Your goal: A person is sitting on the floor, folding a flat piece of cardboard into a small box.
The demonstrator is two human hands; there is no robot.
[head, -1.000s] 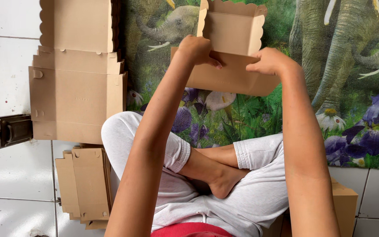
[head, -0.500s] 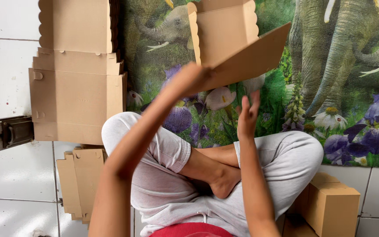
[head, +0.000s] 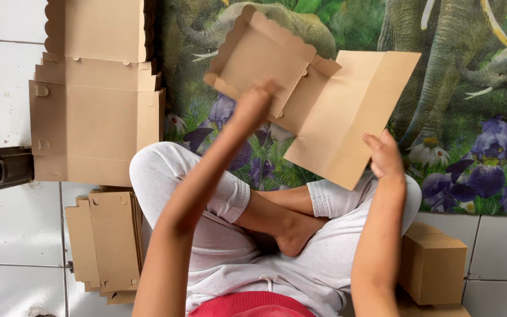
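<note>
While the person sat cross-legged on the white floor tiles (head: 7, 235), both arms reached up and out toward a half-folded cardboard box (head: 318, 100). That box was the main thing, held up in the air above the person's knees.

Nearest to the person, below and right of the box, a closed small cardboard box (head: 435, 264) sat on the floor beside the right knee. Below and left of the held box, a short pile of flat cardboard pieces (head: 110, 243) lay on the tiles next to the left knee.

Next came the hands. The right hand (head: 385, 155) was at the lower right edge of the box, on its big flat flap. The fingers were mostly straight and loosely spread, touching the flap's edge. It was not a tight grip. The left hand (head: 253, 105) was at the middle of the box, near where the tray part met the flap. Its fingers looked curled onto the cardboard, but the hand was blurred, so I could not tell how tightly it held. The two hands were well apart, one on each side of the box.

Farther off, left of the held box, a tall stack of flat cardboard sheets (head: 98, 88) leaned up. Behind the box lay a mat with elephants and purple flowers (head: 470, 117).
</note>
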